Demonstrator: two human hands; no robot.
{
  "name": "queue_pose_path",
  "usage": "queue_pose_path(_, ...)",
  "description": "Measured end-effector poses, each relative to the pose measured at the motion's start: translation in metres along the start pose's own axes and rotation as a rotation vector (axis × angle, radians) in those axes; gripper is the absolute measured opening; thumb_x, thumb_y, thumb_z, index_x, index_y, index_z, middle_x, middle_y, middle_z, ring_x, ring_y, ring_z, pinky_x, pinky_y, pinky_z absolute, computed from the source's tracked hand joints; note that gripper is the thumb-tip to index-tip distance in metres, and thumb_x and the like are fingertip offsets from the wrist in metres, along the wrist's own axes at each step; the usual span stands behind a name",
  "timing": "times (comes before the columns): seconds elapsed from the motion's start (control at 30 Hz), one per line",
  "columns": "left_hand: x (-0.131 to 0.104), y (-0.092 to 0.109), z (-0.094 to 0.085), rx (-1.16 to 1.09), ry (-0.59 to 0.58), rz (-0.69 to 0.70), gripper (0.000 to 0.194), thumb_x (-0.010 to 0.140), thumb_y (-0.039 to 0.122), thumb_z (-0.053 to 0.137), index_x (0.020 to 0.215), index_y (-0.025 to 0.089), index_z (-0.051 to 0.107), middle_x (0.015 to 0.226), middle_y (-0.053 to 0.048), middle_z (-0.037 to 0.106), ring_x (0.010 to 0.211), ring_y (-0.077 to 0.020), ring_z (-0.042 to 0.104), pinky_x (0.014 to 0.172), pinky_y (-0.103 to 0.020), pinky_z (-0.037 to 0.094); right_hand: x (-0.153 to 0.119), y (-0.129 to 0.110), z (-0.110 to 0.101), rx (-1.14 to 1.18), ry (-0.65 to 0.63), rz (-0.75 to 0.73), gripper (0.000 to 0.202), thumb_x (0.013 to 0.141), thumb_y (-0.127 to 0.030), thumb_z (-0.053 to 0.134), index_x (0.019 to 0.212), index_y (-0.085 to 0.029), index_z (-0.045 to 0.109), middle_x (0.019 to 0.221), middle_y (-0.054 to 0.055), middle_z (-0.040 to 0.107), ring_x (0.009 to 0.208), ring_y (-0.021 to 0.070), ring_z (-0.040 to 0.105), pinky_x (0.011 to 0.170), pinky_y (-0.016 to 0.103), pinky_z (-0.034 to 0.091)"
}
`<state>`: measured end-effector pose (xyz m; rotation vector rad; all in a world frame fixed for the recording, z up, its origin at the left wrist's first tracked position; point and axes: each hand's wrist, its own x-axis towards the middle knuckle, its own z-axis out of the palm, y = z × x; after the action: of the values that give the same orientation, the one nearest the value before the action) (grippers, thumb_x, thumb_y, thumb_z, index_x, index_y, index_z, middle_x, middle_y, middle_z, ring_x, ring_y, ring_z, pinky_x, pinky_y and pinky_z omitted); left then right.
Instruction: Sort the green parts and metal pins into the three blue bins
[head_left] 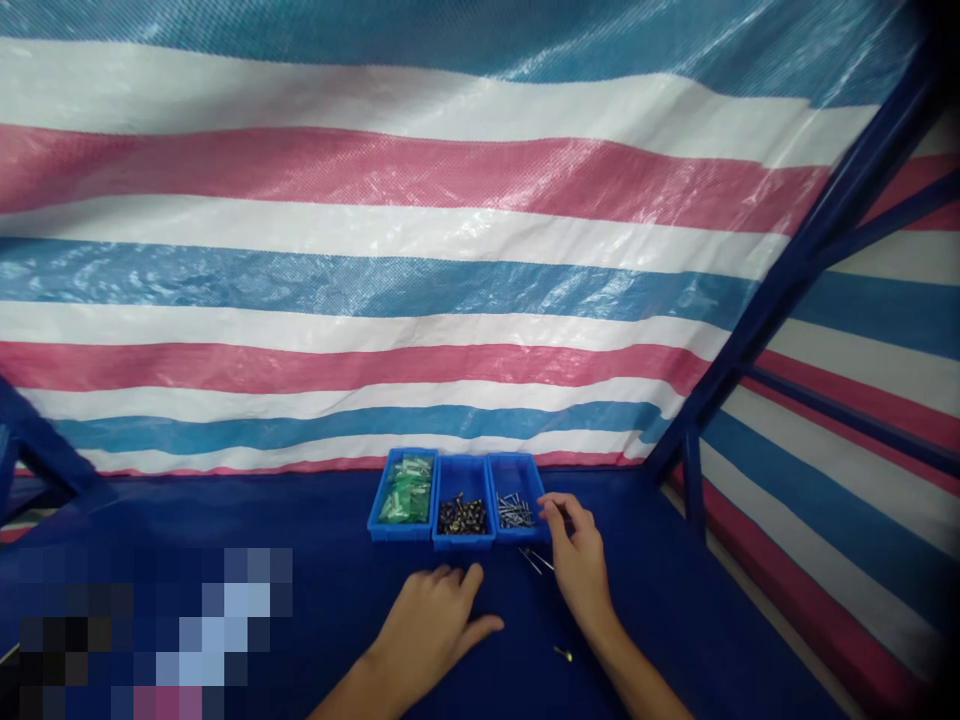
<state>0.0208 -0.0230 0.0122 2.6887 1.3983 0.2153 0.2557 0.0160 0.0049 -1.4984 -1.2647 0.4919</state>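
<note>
left hand is near blue bins, right hand beside silvery fasteners.

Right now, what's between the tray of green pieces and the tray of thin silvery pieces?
In the head view, another blue tray, holding small dark and brassy pieces.

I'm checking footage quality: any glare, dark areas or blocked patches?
Head view: glare streaks the striped sheet; same view: the top-right corner is dark, blocky pixels hide the lower left; head view again: left hand and right hand show no obvious motion blur, metal pins too small for detail.
</note>
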Motion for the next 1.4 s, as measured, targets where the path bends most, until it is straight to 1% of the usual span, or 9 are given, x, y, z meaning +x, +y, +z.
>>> queue_pose_path(0.07, 0.001, 0.000, 0.003, 0.004, 0.030, 0.053, 0.025, 0.107, 0.045, 0.065, 0.102, 0.020, 0.064, 0.089, -0.004, 0.077, 0.081, -0.0258, 0.076, 0.070, -0.031, 0.056, 0.000, 0.000, 0.000, 0.004, -0.003, 0.001, 0.038, 0.100, -0.059, 0.056, 0.105, -0.027, 0.076, 0.100, 0.007, 0.075, 0.096, 0.0290, 0.066, 0.083, 0.037, 0.051)
queue_pose_path(0.17, 0.002, 0.001, 0.005, -0.002, 0.092, 0.135, 0.015, 0.104, 0.031, 0.072, 0.099, 0.021, 0.063, 0.092, -0.002, 0.076, 0.086, -0.0238, 0.075, 0.070, -0.028, 0.056, 0.000, 0.001, 0.000, 0.013, -0.002, -0.002, 0.040, 0.100, -0.061, 0.055, 0.104, -0.026, 0.076, 0.101, 0.007, 0.075, 0.097, 0.0297, 0.066, 0.083, 0.038, 0.051)
queue_pose_path(0.27, 0.002, 0.002, 0.004, -0.027, 0.138, 0.163, 0.014, 0.099, 0.022, 0.078, 0.099, 0.022, 0.063, 0.099, -0.002, 0.073, 0.094, -0.0244, 0.073, 0.073, -0.029, 0.058, 0.000, 0.002, 0.000, 0.014, -0.001, -0.003, 0.041, 0.101, -0.061, 0.054, 0.104, -0.026, 0.076, 0.101, 0.008, 0.075, 0.097, 0.0300, 0.065, 0.084, 0.039, 0.051)
queue_pose_path(0.4, 0.000, 0.002, 0.002, -0.061, 0.169, 0.184, 0.016, 0.098, 0.012, 0.075, 0.107, 0.022, 0.065, 0.106, -0.002, 0.070, 0.098, -0.0244, 0.071, 0.078, -0.031, 0.060, 0.000, 0.003, 0.000, 0.015, -0.006, -0.009, 0.040, 0.101, -0.060, 0.054, 0.105, -0.026, 0.076, 0.101, 0.008, 0.075, 0.098, 0.0302, 0.065, 0.087, 0.039, 0.051)
queue_pose_path(0.6, 0.000, -0.001, 0.010, -0.070, 0.248, 0.188, 0.033, 0.102, 0.007, 0.065, 0.132, 0.021, 0.061, 0.119, -0.006, 0.068, 0.107, -0.0275, 0.069, 0.085, -0.038, 0.062, 0.000, 0.002, 0.000, 0.006, -0.024, -0.008, 0.038, 0.103, -0.057, 0.052, 0.107, -0.026, 0.074, 0.103, 0.008, 0.074, 0.101, 0.0305, 0.064, 0.088, 0.039, 0.049)
queue_pose_path(0.83, 0.000, -0.004, 0.010, -0.173, 0.296, 0.164, 0.022, 0.107, 0.009, 0.054, 0.119, 0.023, 0.065, 0.110, -0.005, 0.068, 0.101, -0.0233, 0.068, 0.084, -0.033, 0.061, 0.000, 0.001, 0.000, 0.009, -0.003, -0.013, 0.038, 0.101, -0.058, 0.054, 0.104, -0.027, 0.076, 0.100, 0.007, 0.074, 0.098, 0.0298, 0.065, 0.087, 0.039, 0.050)
queue_pose_path(1.07, -0.001, -0.003, -0.002, -0.368, 0.339, 0.149, 0.024, 0.106, 0.008, 0.052, 0.119, 0.024, 0.063, 0.108, -0.004, 0.072, 0.099, -0.0218, 0.071, 0.088, -0.033, 0.061, 0.000, -0.001, -0.001, 0.021, -0.010, -0.008, 0.040, 0.102, -0.059, 0.054, 0.105, -0.027, 0.076, 0.101, 0.008, 0.074, 0.098, 0.0303, 0.065, 0.087, 0.039, 0.051)
queue_pose_path(1.23, -0.001, -0.002, -0.001, -0.411, 0.403, 0.135, 0.023, 0.104, 0.008, 0.054, 0.115, 0.025, 0.065, 0.106, -0.004, 0.069, 0.097, -0.0216, 0.070, 0.084, -0.031, 0.060, 0.000, -0.002, -0.001, 0.032, 0.002, -0.018, 0.040, 0.101, -0.060, 0.055, 0.105, -0.026, 0.076, 0.102, 0.008, 0.075, 0.099, 0.0303, 0.065, 0.087, 0.040, 0.051)
queue_pose_path(1.4, -0.002, -0.002, 0.001, -0.427, 0.398, 0.128, 0.024, 0.103, 0.007, 0.053, 0.115, 0.024, 0.065, 0.107, -0.005, 0.067, 0.097, -0.0217, 0.069, 0.083, -0.031, 0.060, 0.000, -0.002, -0.001, 0.022, -0.007, -0.007, 0.038, 0.100, -0.058, 0.055, 0.104, -0.027, 0.076, 0.101, 0.008, 0.075, 0.099, 0.0303, 0.064, 0.084, 0.038, 0.051)
